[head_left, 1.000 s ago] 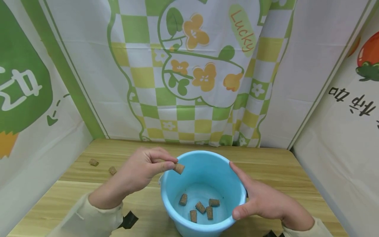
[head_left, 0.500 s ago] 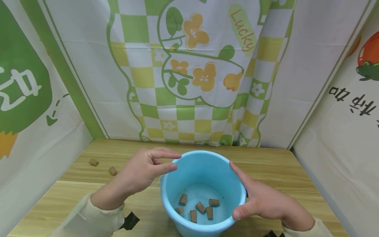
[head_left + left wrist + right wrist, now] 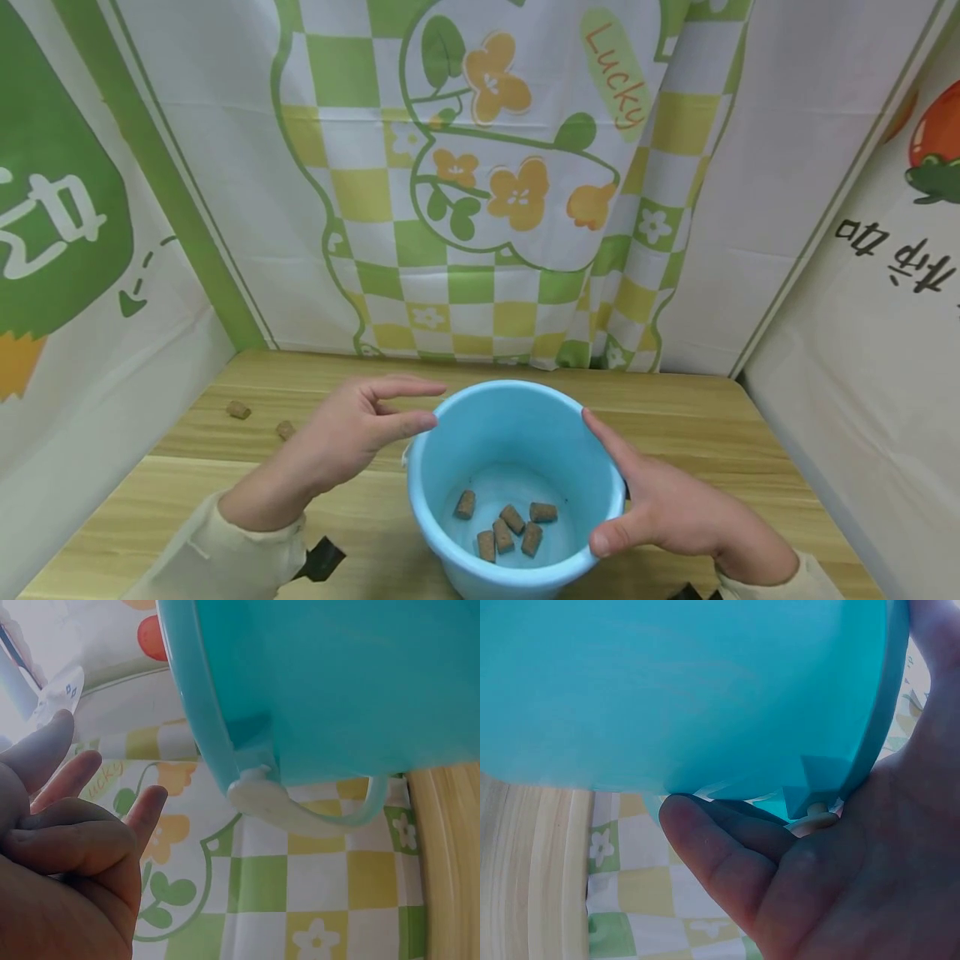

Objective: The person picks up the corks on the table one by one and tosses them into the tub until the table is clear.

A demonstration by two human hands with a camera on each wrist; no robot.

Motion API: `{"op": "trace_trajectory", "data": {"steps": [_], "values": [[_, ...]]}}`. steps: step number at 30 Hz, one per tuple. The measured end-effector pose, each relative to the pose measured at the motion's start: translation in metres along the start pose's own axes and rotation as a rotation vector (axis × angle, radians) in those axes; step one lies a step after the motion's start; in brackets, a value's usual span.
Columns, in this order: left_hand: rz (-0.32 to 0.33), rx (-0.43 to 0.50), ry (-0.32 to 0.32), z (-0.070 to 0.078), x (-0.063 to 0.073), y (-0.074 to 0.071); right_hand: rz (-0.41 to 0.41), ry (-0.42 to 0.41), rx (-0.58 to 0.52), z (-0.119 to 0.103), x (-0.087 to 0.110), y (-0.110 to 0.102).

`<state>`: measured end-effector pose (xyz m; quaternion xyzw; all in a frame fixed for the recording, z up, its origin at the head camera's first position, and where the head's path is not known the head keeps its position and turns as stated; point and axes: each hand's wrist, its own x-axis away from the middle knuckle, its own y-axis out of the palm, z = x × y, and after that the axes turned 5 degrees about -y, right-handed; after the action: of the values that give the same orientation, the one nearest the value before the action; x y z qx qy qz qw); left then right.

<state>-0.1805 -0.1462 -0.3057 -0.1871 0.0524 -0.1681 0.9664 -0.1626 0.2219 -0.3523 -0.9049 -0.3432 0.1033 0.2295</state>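
A light blue plastic bucket (image 3: 429, 508) stands upright on the wooden table in the head view. Several brown cork stoppers (image 3: 465, 504) lie on its floor. My right hand (image 3: 663, 504) grips the right side of the bucket, thumb over the rim, with the other fingers against the outer wall in the right wrist view. Just left of the rim, my left hand (image 3: 352, 433) hovers with thumb and fingers apart and nothing between them. The left wrist view shows the bucket's handle (image 3: 315, 817) hanging beside its outer wall.
Two more cork stoppers lie on the table (image 3: 360, 517) at the far left, one farther out (image 3: 238, 410) and one nearer my left wrist (image 3: 285, 430). A checkered cloth (image 3: 517, 321) hangs behind the table, with printed walls on both sides.
My left hand has let go of a cork stopper, which dropped into the bucket among the others. The hand then drew back slightly to the left. My right hand stays on the bucket.
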Motion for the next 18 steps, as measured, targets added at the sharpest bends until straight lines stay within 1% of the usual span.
{"op": "trace_trajectory", "data": {"steps": [5, 9, 11, 16, 18], "values": [[0.028, -0.018, 0.003, -0.006, 0.0, -0.006, -0.003, 0.009, 0.005, 0.0, 0.0, 0.0], [0.049, -0.012, -0.034, -0.013, -0.001, -0.015, -0.006, 0.006, 0.004, 0.0, 0.0, 0.0], [0.072, 0.008, -0.039, -0.015, -0.001, -0.021, -0.007, 0.001, 0.005, 0.0, 0.0, 0.0], [0.159, 0.07, 0.004, -0.02, 0.001, -0.044, -0.009, -0.004, -0.001, -0.001, 0.0, 0.0], [0.191, 0.096, 0.002, -0.024, 0.002, -0.054, -0.007, -0.001, -0.009, -0.001, 0.0, 0.0]]}}
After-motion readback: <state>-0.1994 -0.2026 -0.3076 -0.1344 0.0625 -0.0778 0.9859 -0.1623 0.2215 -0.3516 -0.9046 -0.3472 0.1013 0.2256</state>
